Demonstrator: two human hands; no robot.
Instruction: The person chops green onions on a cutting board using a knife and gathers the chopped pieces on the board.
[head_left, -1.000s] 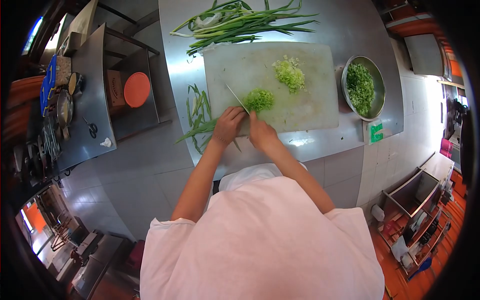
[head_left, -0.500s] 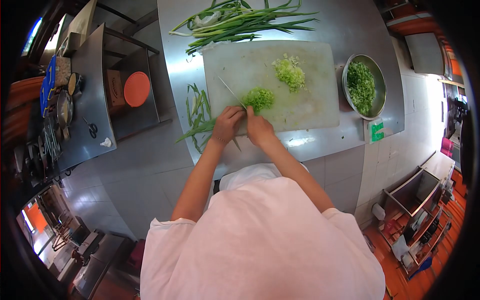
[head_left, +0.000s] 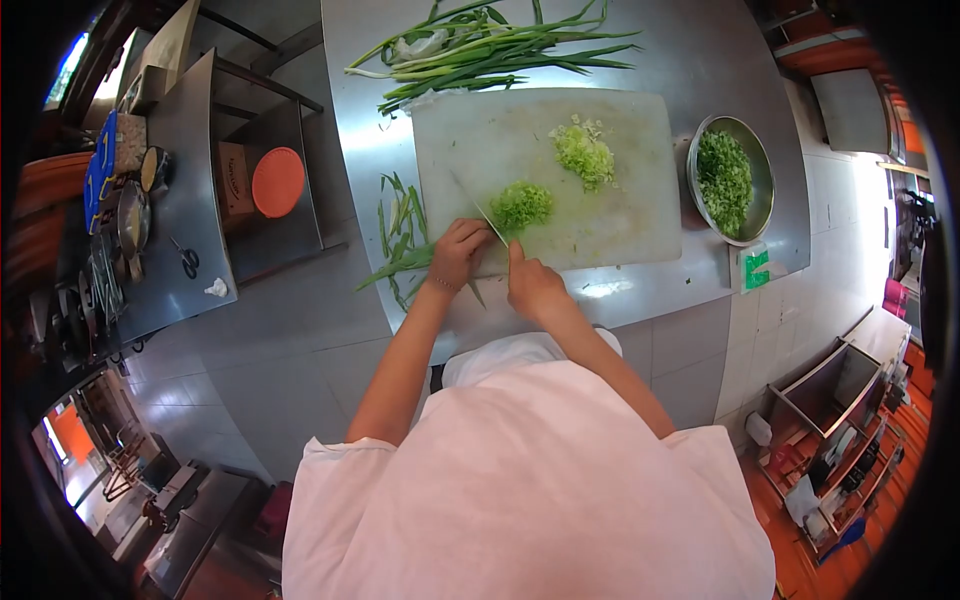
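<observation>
My left hand is closed on a bunch of green onions at the near left edge of the white cutting board. Leaf ends stick out leftward from under that hand. In my right hand is the handle of a knife, its blade angled away to the far left beside my left fingers. Finely cut green onion lies just right of the blade. Farther back on the board is a paler cut heap. The blade's far end is blurred.
Whole green onions lie behind the board, with loose trimmings to its left. A metal bowl of chopped greens and a green-and-white packet sit at right. Scissors and a red round lid or tray are on the left-hand tables.
My right hand has shifted right and toward me, and the knife has moved with it. My left hand still grips the green onions in nearly the same spot.
</observation>
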